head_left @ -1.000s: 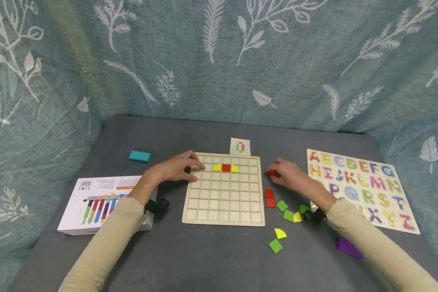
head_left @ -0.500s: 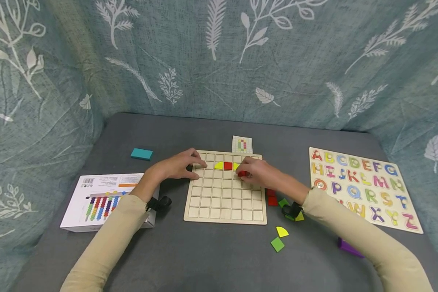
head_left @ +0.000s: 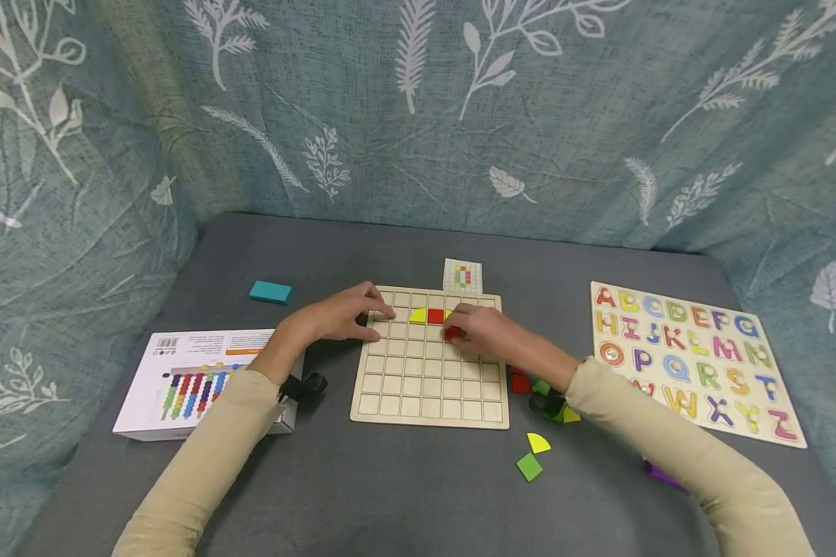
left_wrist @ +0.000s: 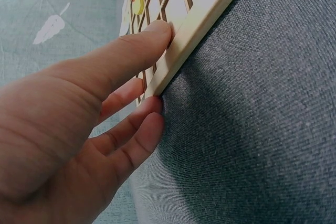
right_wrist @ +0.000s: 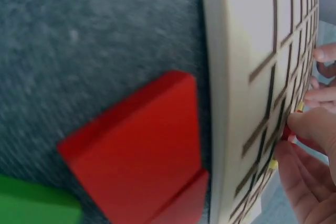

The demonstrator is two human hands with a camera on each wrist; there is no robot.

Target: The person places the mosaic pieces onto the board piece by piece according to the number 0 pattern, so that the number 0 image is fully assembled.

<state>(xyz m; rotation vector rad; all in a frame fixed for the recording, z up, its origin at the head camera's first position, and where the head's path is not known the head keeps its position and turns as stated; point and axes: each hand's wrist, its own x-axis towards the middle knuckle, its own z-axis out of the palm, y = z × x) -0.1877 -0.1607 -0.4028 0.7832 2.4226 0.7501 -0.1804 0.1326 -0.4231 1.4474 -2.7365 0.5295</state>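
Right hand (head_left: pixel 484 331) now over board (head_left: pixel 428 387), pinching tile (head_left: pixel 452 333)

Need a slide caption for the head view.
Left hand steadies wooden grid board; right hand pinches small red square tile above it.

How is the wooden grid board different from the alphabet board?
The wooden grid board is nearly bare, with plain square cells and a few red and yellow pieces in its top rows; the alphabet board is full of colourful letters. Both hands touch the grid board; none touches the alphabet board. Both are pale wood and lie flat on the grey table.
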